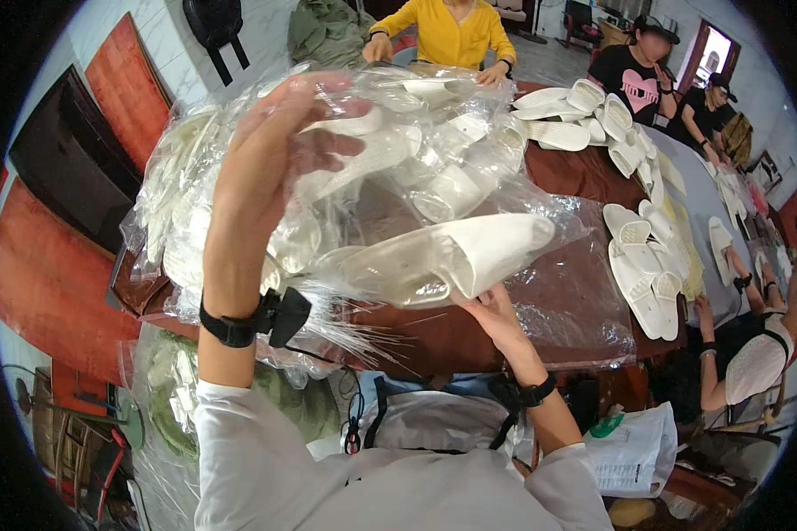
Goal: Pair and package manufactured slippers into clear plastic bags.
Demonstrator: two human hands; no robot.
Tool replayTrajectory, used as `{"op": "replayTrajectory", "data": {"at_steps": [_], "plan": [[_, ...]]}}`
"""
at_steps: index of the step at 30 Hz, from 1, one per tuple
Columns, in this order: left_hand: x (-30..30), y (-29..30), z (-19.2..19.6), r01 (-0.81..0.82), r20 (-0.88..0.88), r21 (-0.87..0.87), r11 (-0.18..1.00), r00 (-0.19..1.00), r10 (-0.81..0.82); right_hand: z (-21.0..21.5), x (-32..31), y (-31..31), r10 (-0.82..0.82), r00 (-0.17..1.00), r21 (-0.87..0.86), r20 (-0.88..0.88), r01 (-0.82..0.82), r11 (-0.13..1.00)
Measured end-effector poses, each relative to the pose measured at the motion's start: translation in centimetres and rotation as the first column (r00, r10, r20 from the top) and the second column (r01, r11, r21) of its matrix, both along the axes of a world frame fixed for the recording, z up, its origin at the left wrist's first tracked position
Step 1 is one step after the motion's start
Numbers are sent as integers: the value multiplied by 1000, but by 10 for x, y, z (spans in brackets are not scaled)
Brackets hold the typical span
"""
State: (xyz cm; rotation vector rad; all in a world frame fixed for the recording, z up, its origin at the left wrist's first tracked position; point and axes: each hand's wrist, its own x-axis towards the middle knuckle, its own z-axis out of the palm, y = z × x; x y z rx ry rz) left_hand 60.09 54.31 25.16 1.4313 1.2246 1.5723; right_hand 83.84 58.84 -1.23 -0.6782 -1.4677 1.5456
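Note:
A white slipper (452,252), its sole under clear plastic film, hangs tilted above the table. My right hand (494,317) grips it from below near the strap. My left hand (288,128) is raised to the left, slightly blurred, its curved fingers apart over a heap of bagged white slippers (447,190). No thing shows plainly between those fingers, though clear film lies close around them. A flat sheet of clear film (567,310) lies to the right of my right hand. Below the slipper, a bundle of thin clear strands (345,327) fans out at the table's near edge.
The table has a brown cover (558,177). Loose white slippers (642,265) lie to the right, with more slippers (580,115) farther back. Across the table stands a person in yellow (456,35). Other people work along the right side. A white bag (633,451) sits below the edge.

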Motion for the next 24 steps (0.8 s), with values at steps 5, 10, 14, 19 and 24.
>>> {"op": "replayTrajectory", "data": {"at_steps": [5,10,14,19,24], "plan": [[-48,0,-36,27,266,-188,982,964,24,-14,27,-3,130,988,-374,-81,-151,915],[-79,2,-85,9,580,-398,917,777,245,-11,30,-5,36,995,-213,98,-14,977],[-100,-10,-118,53,600,-483,874,747,286,5,36,3,-139,961,47,239,132,990],[-77,-28,-120,-273,99,-391,879,937,335,20,32,17,-128,934,102,333,100,990],[-22,-11,-72,-173,-325,-221,960,941,95,30,31,27,-126,933,239,337,45,970]]}}
